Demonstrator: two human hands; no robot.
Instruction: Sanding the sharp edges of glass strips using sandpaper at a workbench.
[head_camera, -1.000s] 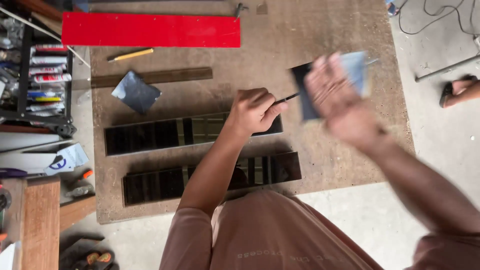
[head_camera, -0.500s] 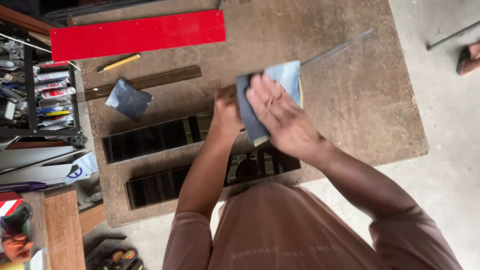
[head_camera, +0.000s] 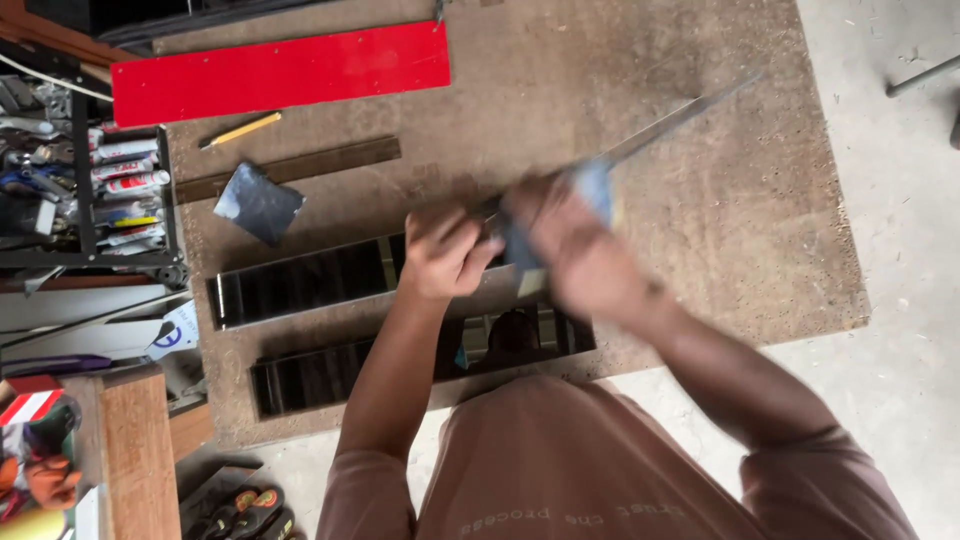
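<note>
Head view: left hand (head_camera: 445, 255) grips thin metal strip (head_camera: 680, 115); blurred right hand (head_camera: 575, 245) clasps grey sheet (head_camera: 592, 185).

I see a red board (head_camera: 280, 72), a yellow pencil (head_camera: 240, 130), and a rack of tubes (head_camera: 125, 190) at the side.

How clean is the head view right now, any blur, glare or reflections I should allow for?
Head view: the right hand and the grey-blue sheet it holds are smeared by motion blur; the left hand is nearly sharp, gripping one end of a thin metal strip. Light is soft and even, without hard shadows. The two dark glossy strips on the brown board mirror the surroundings.
</note>
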